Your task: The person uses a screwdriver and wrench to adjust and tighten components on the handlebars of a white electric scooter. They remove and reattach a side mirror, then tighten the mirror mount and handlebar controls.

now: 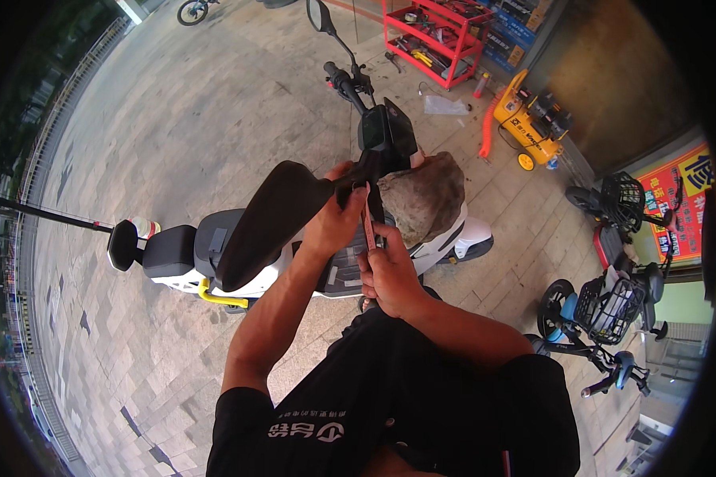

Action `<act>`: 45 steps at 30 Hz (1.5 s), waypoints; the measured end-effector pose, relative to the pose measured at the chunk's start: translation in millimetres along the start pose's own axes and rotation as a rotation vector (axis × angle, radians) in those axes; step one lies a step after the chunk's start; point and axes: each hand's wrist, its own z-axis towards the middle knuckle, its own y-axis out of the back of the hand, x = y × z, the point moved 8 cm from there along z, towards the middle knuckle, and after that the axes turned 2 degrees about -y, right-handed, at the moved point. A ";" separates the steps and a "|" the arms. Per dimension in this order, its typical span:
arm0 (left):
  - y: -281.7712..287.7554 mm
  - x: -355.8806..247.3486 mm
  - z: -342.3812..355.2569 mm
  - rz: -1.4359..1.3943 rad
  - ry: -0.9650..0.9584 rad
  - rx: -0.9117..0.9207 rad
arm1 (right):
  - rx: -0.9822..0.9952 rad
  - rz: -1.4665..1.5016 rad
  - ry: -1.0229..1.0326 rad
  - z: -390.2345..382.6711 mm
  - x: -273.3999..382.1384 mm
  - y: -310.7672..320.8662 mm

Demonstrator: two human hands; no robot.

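A white electric scooter point(298, 256) with black seats stands crosswise before me. My left hand point(332, 221) is closed around the near end of its handlebar, at the base of a large black mirror point(274, 219). Gripped in my right hand point(390, 277) is a slim reddish tool point(369, 226), whose upper end meets the handlebar beside my left fingers. Its exact kind and the fitting it touches are hidden by my fingers. The scooter's display point(390, 131) sits just beyond my hands. A lumpy grey-brown bundle point(426, 199) rests against the scooter's front, right of the handlebar.
A red tool cart point(437, 60) with loose tools stands at the far side. Right of it are a yellow air compressor point(529, 127) and an orange hose point(488, 131). Parked bikes with a black basket point(610, 306) line the right. Another mirror point(320, 16) juts up beyond the scooter.
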 end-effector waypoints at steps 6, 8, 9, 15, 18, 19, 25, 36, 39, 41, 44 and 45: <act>9.2 -6.1 7.2 -0.172 0.075 -0.128 | 0.029 -0.078 -0.003 -2.5 5.4 2.8; 4.7 3.8 6.7 -0.182 0.210 -0.087 | 0.049 -0.082 -0.029 -2.1 5.9 3.0; 2.5 3.4 7.1 -0.254 0.207 -0.106 | 0.058 -0.104 -0.036 -1.6 6.7 3.1; 1.3 7.2 6.7 -0.331 0.323 -0.191 | 0.103 -0.096 -0.054 -0.3 11.3 1.1; 3.2 4.8 6.6 -0.355 0.336 -0.253 | 0.105 -0.086 -0.110 -1.0 13.3 4.8; 3.8 3.8 6.4 -0.316 0.338 -0.259 | 0.118 -0.091 -0.136 -1.2 14.9 7.1; 6.0 0.3 7.2 -0.286 0.321 -0.273 | 0.319 -0.291 -0.230 6.8 45.9 30.8; 6.1 -5.5 8.5 -0.309 0.295 -0.239 | 0.670 -1.186 -0.331 82.6 163.7 50.1; 6.1 -4.1 8.0 -0.326 0.283 -0.235 | 0.714 -1.359 -0.279 104.1 181.0 44.5; 4.3 -2.0 8.1 -0.364 0.288 -0.198 | 0.727 -1.370 -0.156 101.3 186.3 42.4; 3.3 1.9 6.4 -0.371 0.321 -0.162 | 0.534 -1.283 0.015 74.4 187.4 56.9; 3.1 2.7 5.4 -0.364 0.335 -0.151 | 0.500 -1.134 -0.012 58.9 175.9 61.6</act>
